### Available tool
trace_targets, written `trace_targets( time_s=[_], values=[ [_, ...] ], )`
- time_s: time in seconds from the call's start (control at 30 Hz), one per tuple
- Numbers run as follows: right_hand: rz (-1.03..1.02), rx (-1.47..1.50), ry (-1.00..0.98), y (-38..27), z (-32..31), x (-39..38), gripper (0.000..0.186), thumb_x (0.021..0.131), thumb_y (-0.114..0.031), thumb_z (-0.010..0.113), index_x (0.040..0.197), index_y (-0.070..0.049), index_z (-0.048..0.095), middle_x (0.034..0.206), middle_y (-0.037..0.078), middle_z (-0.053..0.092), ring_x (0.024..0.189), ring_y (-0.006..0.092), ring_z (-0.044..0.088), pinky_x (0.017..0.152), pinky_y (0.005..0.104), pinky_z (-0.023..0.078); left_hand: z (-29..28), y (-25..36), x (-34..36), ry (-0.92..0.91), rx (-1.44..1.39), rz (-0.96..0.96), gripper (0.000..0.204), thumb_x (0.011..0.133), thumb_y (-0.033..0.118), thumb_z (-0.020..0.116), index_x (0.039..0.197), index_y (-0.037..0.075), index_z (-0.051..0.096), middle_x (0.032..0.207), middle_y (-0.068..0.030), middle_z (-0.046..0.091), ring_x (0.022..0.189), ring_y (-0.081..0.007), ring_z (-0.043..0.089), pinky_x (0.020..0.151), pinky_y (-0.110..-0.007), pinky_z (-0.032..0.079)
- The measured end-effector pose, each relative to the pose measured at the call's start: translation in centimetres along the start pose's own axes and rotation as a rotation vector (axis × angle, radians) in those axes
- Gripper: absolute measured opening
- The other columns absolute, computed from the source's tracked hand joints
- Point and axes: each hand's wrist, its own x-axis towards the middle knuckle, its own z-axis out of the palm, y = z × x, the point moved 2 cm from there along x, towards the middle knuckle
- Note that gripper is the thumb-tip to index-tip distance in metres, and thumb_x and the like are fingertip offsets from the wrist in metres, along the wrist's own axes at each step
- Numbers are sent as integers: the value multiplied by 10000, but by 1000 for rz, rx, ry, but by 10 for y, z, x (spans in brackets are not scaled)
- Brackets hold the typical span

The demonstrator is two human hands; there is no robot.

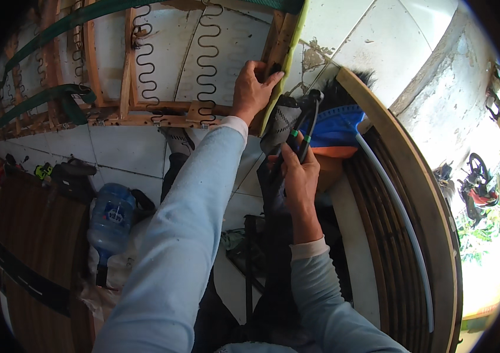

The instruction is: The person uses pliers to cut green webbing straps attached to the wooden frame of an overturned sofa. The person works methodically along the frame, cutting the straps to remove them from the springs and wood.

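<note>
Left hand touches the yellow edging, grip unclear; right hand holds pliers beside it.

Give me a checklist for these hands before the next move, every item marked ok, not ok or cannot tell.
1. Right hand gripping the pliers-like tool by its handles: ok.
2. Left hand at the frame's corner, beside the yellow-green strip: ok.
3. Tool's tip open or shut: cannot tell, too small.
4. Zigzag springs reaching the wooden frame at their near ends: ok.
5. Lower green strap lying flat: not ok, it is folded over.
6. Space around the tool clear: not ok, a blue plastic piece sits close by.
</note>
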Motion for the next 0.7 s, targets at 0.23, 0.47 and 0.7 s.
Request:
trace_targets(
  time_s=[0.23, 0.47, 0.7],
  values=[
    [42, -189, -165, -6, 11, 26, 367, 1006, -155, 614, 1339, -2, 633, 781, 105, 761, 725, 130, 698, 663, 295, 537, -11, 0, 10, -68, 202, 163, 295, 980, 347, 732, 1077, 69, 715, 995, -136, 790, 902, -360, 755, 800, -456, 590],
    [101, -319, -271, -2, 9, 45, 392, 970, -148, 561, 1331, -11, 630, 859, 133, 793, 806, 168, 723, 718, 319, 544, -20, 46, 29, -342, 811, 197, 291, 997, 371, 670, 1058, 93, 728, 980, -147, 782, 934, -399, 744, 801, -498, 582],
    [463, 254, -525, -17, 25, 51, 778, 962, -55, 490, 1653, -12, 135, 1245, 266, 722, 1192, 380, 688, 998, 569, 552, -42, 44, 51, -596, 665, 231, 314, 1024, 390, 630, 1092, 89, 691, 986, -101, 764, 913, -353, 716, 814, -453, 559]
  ],
)
